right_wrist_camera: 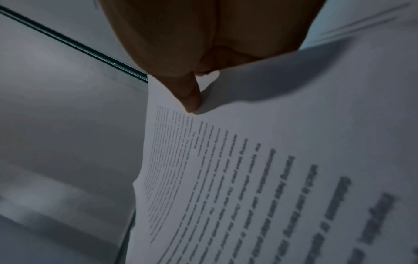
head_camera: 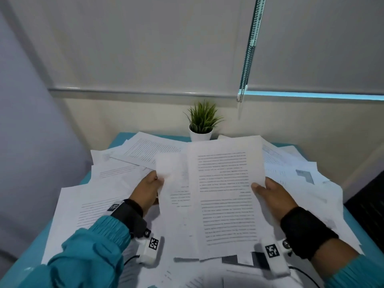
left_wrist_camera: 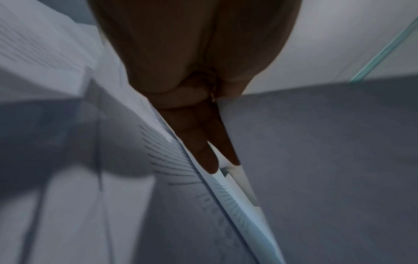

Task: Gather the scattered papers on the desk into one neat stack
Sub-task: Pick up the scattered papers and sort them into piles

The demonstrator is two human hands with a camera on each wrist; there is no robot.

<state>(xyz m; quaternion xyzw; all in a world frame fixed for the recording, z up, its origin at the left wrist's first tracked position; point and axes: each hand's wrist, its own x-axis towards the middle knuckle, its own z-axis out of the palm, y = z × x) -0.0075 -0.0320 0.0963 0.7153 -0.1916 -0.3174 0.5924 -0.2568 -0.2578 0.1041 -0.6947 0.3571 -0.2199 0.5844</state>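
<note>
Two hands hold sheets raised above the desk (head_camera: pixel 116 140): the right hand (head_camera: pixel 272 196) pinches the right edge of a printed page (head_camera: pixel 224 194), thumb on top. Beside it, the left hand (head_camera: pixel 147 190) grips the left edge of another sheet (head_camera: pixel 172 175), fingers (left_wrist_camera: pixel 203 151) extended beneath, while scattered papers (head_camera: pixel 87 206) lie under and around both hands.

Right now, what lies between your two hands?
In the head view, held printed sheets span from the left hand to the right hand; each hand grips an edge.
</note>
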